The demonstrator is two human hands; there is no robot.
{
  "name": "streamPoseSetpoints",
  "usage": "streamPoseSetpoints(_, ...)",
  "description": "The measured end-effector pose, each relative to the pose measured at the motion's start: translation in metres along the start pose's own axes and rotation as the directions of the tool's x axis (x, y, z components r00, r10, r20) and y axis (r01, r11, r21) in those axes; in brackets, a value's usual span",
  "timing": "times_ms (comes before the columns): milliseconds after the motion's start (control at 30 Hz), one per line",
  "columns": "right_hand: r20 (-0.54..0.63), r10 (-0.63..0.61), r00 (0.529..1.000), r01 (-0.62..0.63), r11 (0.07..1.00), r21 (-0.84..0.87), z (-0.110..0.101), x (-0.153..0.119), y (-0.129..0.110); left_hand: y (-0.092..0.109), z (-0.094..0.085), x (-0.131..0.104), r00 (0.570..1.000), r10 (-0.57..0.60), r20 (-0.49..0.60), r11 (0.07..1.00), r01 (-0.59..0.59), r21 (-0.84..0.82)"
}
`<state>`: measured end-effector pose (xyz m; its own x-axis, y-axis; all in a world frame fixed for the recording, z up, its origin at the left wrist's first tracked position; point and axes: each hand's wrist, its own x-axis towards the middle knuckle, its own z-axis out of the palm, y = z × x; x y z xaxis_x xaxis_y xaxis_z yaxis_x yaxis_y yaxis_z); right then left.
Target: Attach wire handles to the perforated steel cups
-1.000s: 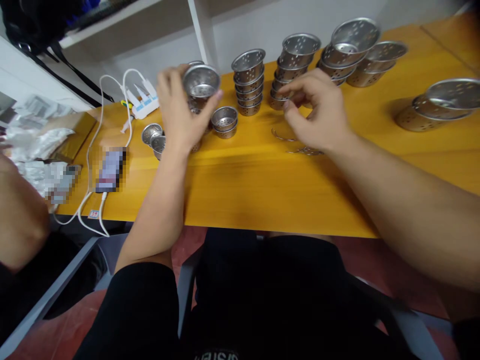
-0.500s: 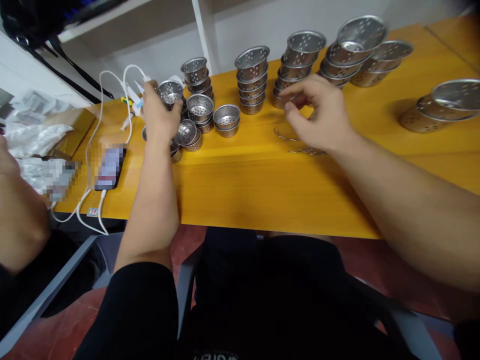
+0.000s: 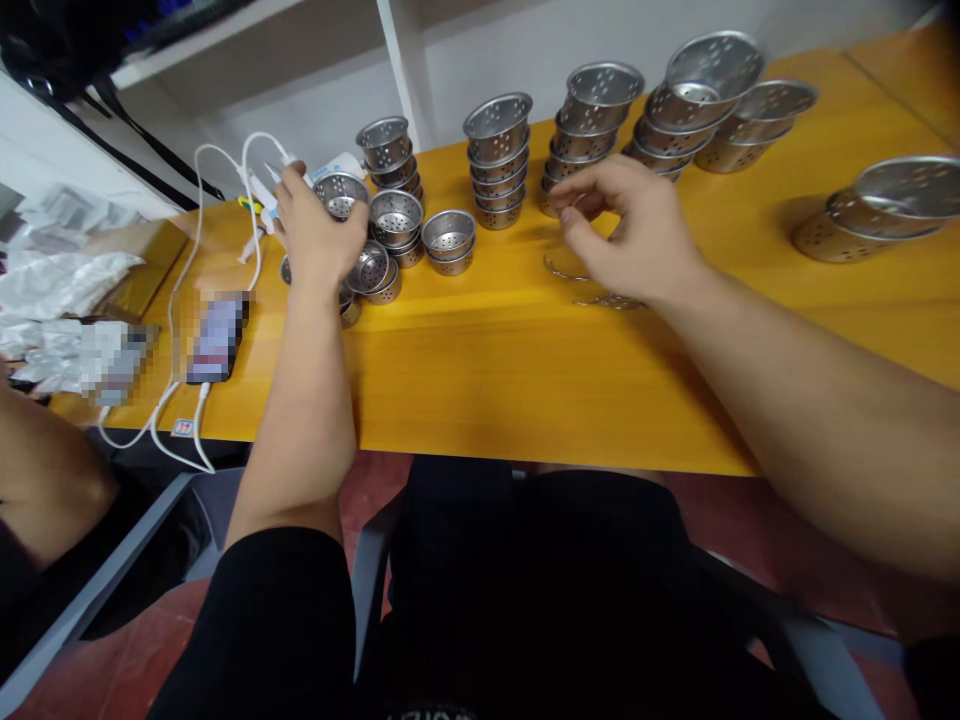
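Five taller stacks of perforated metal cups [image 3: 498, 165] and three nested pairs [image 3: 448, 240] stand on the worktop [image 3: 480, 390], with several more cups crowded at left, partly hidden. The left hand [image 3: 321, 240] curves around one cup [image 3: 342, 190] there; whether its grip is closed on it cannot be told. The right hand [image 3: 634, 225] hovers near a few thin wire pieces [image 3: 611, 301], too tangled to count, its grip loosely parted. A broad strip of wood runs between the cups and the front edge; open room separates the right hand from the rightmost pair. One phone [image 3: 219, 338] lies at left.
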<state>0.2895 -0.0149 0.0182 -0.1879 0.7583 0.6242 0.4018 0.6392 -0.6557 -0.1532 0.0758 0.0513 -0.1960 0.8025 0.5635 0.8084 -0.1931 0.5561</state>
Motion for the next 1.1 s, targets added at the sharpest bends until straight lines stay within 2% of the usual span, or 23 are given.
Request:
streamPoseSetpoints(100, 0.026, 0.052, 0.998, -0.053, 0.997, 0.050, -0.001, 0.000, -0.003, 0.035, -0.005, -0.015, 0.999, -0.041, 0.004, 0.999, 0.041, 0.009)
streamPoseSetpoints(167, 0.028, 0.070, 0.997, -0.072, 0.996, 0.058, -0.001, 0.000, -0.005, 0.051, -0.009, -0.022, 0.999, -0.050, 0.019, 0.999, 0.050, 0.018)
streamPoseSetpoints(267, 0.018, 0.085, 0.996, -0.086, 0.996, 0.040, 0.000, 0.001, -0.007, 0.065, -0.013, -0.028, 0.999, -0.019, 0.028, 0.999, 0.018, 0.042)
streamPoseSetpoints(367, 0.007, 0.069, 0.998, -0.069, 0.998, 0.014, 0.001, 0.001, -0.005, 0.069, -0.012, -0.029, 0.999, 0.018, 0.032, 1.000, -0.019, 0.017)
streamPoseSetpoints(433, 0.000, 0.054, 0.999, -0.054, 0.999, -0.004, 0.002, 0.002, -0.004, 0.072, -0.011, -0.030, 0.997, 0.067, 0.023, 0.998, -0.067, -0.009)
streamPoseSetpoints(567, -0.001, 0.048, 0.999, -0.048, 0.999, -0.015, 0.001, 0.001, -0.008, 0.090, -0.002, -0.039, 0.962, 0.275, 0.003, 0.960, -0.274, -0.053)
streamPoseSetpoints(600, 0.006, 0.054, 0.999, -0.054, 0.998, -0.014, 0.001, 0.001, -0.010, 0.096, 0.004, -0.041, 0.950, 0.310, 0.027, 0.949, -0.308, -0.074)
streamPoseSetpoints(667, 0.020, 0.072, 0.997, -0.071, 0.997, -0.011, 0.000, 0.001, -0.013, 0.106, 0.024, -0.041, 0.926, 0.344, 0.154, 0.936, -0.326, -0.132)
streamPoseSetpoints(733, 0.033, 0.087, 0.996, -0.086, 0.996, -0.012, -0.001, 0.002, -0.016, 0.114, 0.050, -0.034, 0.886, 0.371, 0.279, 0.927, -0.332, -0.176)
streamPoseSetpoints(800, 0.034, 0.082, 0.996, -0.081, 0.996, -0.026, -0.002, 0.002, -0.017, 0.122, 0.075, -0.022, 0.866, 0.371, 0.336, 0.926, -0.316, -0.207)
streamPoseSetpoints(900, 0.056, 0.062, 0.997, -0.057, 0.994, -0.088, -0.003, 0.003, -0.016, 0.142, 0.096, -0.006, 0.869, 0.349, 0.350, 0.924, -0.257, -0.284)
streamPoseSetpoints(1000, 0.096, 0.041, 0.995, -0.024, 0.985, -0.170, -0.003, 0.004, -0.012, 0.159, 0.108, 0.010, 0.895, 0.247, 0.372, 0.963, -0.184, -0.197)
streamPoseSetpoints(1067, 0.107, 0.021, 0.994, 0.001, 0.979, -0.204, -0.003, 0.004, -0.011, 0.152, 0.129, 0.029, 0.903, 0.187, 0.387, 0.973, -0.117, -0.198)
streamPoseSetpoints(1100, 0.110, 0.016, 0.994, 0.008, 0.977, -0.215, -0.003, 0.004, -0.011, 0.143, 0.144, 0.041, 0.880, 0.165, 0.446, 0.977, -0.084, -0.195)
